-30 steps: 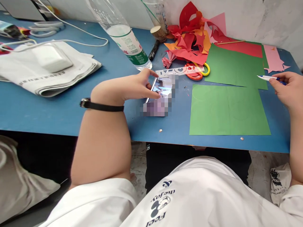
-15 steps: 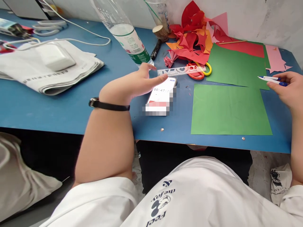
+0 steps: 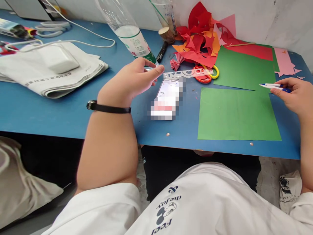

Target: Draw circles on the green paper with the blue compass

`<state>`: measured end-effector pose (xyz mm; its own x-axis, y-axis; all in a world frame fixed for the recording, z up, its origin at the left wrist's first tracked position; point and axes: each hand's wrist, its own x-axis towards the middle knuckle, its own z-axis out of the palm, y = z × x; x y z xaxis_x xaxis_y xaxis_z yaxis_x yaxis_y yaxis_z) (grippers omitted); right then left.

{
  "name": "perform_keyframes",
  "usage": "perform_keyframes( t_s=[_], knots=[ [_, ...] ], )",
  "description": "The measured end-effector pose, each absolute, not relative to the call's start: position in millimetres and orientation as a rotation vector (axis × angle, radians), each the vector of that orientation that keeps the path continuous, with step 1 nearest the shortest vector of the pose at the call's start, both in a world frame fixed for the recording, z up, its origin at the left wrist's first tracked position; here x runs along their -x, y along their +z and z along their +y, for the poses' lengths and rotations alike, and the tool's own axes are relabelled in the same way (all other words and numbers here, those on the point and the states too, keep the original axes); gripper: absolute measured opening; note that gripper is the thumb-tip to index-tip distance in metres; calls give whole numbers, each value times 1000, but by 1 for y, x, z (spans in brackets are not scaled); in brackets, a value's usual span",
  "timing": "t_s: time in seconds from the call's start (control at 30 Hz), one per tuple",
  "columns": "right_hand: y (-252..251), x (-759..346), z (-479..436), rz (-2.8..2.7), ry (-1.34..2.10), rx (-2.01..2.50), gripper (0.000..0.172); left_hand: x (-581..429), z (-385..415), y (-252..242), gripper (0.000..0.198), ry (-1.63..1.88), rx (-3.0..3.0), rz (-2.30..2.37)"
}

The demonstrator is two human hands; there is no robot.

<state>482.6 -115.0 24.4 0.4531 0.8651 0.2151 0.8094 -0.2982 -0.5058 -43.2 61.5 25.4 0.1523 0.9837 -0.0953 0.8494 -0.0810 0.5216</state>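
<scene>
My left hand (image 3: 137,78) hovers over the table between the plastic bottle (image 3: 137,42) and the lit phone (image 3: 165,98), whose screen is partly pixelated. Its thumb and index finger are apart, and I see nothing in its grasp. Close to the thumb tip lies the left end of a clear stencil ruler (image 3: 181,74); whether they touch I cannot tell. At the right, my right hand (image 3: 297,96) pinches a slim white-and-blue pen-like tool (image 3: 271,86) with two narrow arms, pointing left above the green paper (image 3: 239,114). A second green sheet (image 3: 244,67) lies behind.
Red-and-yellow scissors (image 3: 215,72) lie partly under the ruler. Crumpled red and orange paper (image 3: 202,42), pink scraps (image 3: 285,60) and a black marker (image 3: 161,52) are at the back. Folded newspaper (image 3: 80,75) bears a white box (image 3: 57,58) at left, near a white cable (image 3: 97,45).
My left hand has drawn back slightly left, its thumb lifting away from above the phone. My right hand has moved a little left and down with the white-and-blue tool.
</scene>
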Motion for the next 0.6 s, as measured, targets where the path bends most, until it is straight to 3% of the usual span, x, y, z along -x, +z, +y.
perform_keyframes(
  t_s=[0.27, 0.4, 0.6],
  knots=[
    [10, -445, -126, -1831, 258, 1853, 29, 15, 41, 45, 53, 579, -1774, 1848],
    [-2, -432, -126, -1969, 296, 1715, 38, 13, 42, 44, 52, 592, -1761, 1856],
    [-9, -439, -123, -2019, 284, 1647, 37, 14, 45, 42, 51, 530, -1751, 1865]
  ],
)
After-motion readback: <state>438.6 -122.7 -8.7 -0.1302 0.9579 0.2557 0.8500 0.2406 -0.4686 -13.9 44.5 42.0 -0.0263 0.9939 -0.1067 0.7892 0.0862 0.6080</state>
